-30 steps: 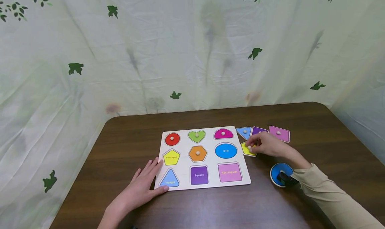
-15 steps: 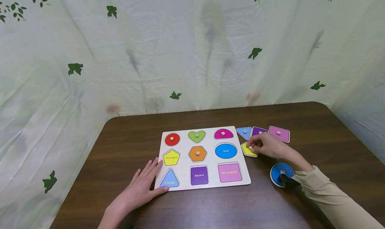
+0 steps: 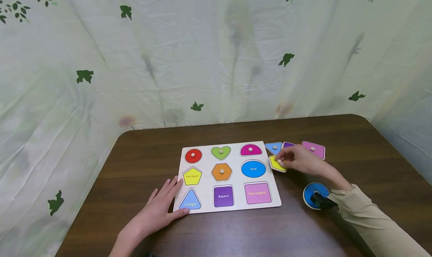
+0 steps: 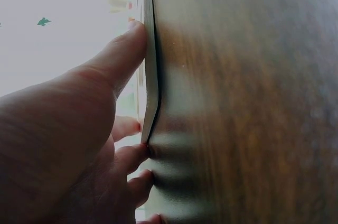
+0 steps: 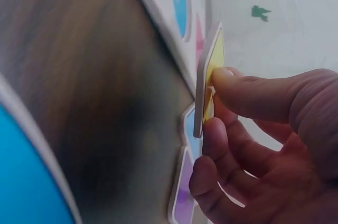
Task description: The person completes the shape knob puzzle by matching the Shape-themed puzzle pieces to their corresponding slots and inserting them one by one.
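Observation:
My right hand pinches the small knob of a yellow pentagon puzzle piece, just off the right edge of a white shape puzzle board. In the right wrist view the pentagon piece is lifted clear of the table, held by thumb and fingers. At the board's lower left corner rests my left hand, fingers spread, thumb over the front edge. Red circle, green heart, magenta half circle and orange hexagon pieces with knobs sit in the board. The Pentagon recess shows its printed yellow base.
Beyond my right hand lie a blue triangle piece, a partly hidden purple piece and a pink rectangle piece. A blue round-edged piece lies under my right wrist's camera strap. A printed curtain stands behind the brown table.
My right hand has raised the yellow pentagon piece by its knob and shifted slightly away from me. The left hand has stayed on the board.

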Tool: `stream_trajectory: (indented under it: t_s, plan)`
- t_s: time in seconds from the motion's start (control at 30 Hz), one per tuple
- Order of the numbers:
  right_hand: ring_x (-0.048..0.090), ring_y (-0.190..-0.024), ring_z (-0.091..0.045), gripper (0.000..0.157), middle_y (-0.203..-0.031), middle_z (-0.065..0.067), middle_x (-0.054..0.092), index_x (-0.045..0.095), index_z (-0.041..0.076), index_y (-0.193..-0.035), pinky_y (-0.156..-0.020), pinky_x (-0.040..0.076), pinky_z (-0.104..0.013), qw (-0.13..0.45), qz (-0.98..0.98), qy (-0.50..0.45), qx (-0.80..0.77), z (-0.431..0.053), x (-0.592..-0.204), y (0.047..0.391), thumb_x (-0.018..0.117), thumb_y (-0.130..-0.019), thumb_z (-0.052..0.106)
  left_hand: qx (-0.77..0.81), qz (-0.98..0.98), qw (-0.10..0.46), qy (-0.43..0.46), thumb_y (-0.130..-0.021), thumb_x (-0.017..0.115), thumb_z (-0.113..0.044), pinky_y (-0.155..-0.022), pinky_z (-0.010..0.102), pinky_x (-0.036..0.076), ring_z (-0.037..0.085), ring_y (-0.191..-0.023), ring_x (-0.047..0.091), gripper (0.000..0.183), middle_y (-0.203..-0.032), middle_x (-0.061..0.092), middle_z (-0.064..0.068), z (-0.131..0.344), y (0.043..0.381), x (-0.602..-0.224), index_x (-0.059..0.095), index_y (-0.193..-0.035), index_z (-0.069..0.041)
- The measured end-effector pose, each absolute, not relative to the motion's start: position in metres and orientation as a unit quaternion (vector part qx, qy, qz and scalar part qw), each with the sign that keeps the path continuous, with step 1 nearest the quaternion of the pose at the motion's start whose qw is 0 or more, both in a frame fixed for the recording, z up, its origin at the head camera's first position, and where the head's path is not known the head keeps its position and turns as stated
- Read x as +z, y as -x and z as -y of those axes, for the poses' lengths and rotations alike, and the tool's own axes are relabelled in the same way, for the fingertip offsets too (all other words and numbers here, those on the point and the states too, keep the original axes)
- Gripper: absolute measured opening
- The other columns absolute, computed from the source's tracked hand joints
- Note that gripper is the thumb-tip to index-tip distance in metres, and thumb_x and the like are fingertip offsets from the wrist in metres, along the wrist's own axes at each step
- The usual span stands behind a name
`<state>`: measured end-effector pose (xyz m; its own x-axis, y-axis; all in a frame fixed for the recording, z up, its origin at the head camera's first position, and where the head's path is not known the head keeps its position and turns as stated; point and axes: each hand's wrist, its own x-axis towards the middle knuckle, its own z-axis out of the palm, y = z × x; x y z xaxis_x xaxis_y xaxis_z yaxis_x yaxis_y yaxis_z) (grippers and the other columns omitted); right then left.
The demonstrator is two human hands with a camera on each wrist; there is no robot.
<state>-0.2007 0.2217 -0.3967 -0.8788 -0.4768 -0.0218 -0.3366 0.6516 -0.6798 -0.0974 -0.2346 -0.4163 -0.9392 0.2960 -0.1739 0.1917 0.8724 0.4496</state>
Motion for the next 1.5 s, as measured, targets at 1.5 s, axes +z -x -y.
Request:
stream_trajectory:
  t_s: [1.5]
  plan:
    - [0.057, -0.085, -0.020, 0.013, -0.089, 0.002, 0.066, 0.072, 0.009, -0.103, -0.077, 0.051, -0.034, 0.091, -0.861, 0.285, -0.412, -0.126, -0.376, 0.214, 0.071, -0.090, 0.006, 0.220, -0.961, 0.114, -0.124, -0.082, 0.068, -0.063, -0.112, 0.066, 0.010, 0.035, -0.148, 0.014, 0.096, -0.162, 0.021, 0.010, 0.236, 0.097, -0.419, 0.031, -0.156, -0.015]
